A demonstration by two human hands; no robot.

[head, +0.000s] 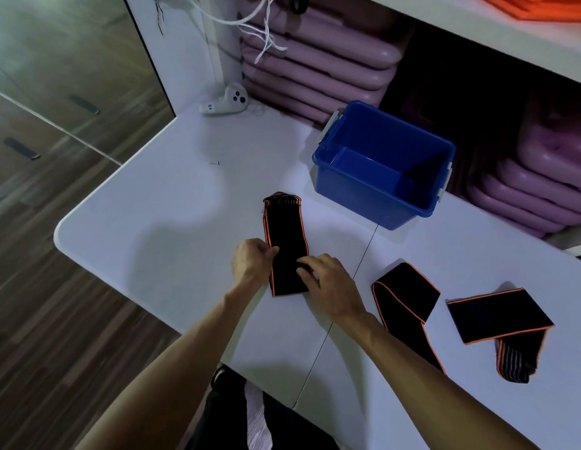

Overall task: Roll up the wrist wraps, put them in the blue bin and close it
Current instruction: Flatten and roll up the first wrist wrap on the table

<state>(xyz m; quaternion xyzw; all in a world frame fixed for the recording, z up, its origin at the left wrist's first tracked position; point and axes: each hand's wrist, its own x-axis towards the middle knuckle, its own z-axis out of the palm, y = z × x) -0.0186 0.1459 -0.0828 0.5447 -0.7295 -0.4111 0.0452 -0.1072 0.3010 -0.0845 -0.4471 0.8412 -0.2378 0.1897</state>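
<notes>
Two hands are on the same wrist wrap (284, 241) here: the left hand (252, 259) pinches its left edge with thumb and fingers, and the right hand (328, 285) lies on the near end with fingers curled down onto the fabric, so both are gripping it. The wrap is black with orange edging and lies flat and lengthwise on the white table (159, 216), far end bunched up. No readable branding on it. Off to the right sit a second wrap (406, 303), folded over, and a third wrap (500, 319) with a striped end. The blue bin (385, 164) stands just beyond, lid off, nothing inside. A white controller (226, 100) lies farther back; its small blue marking is too tiny to read.
</notes>
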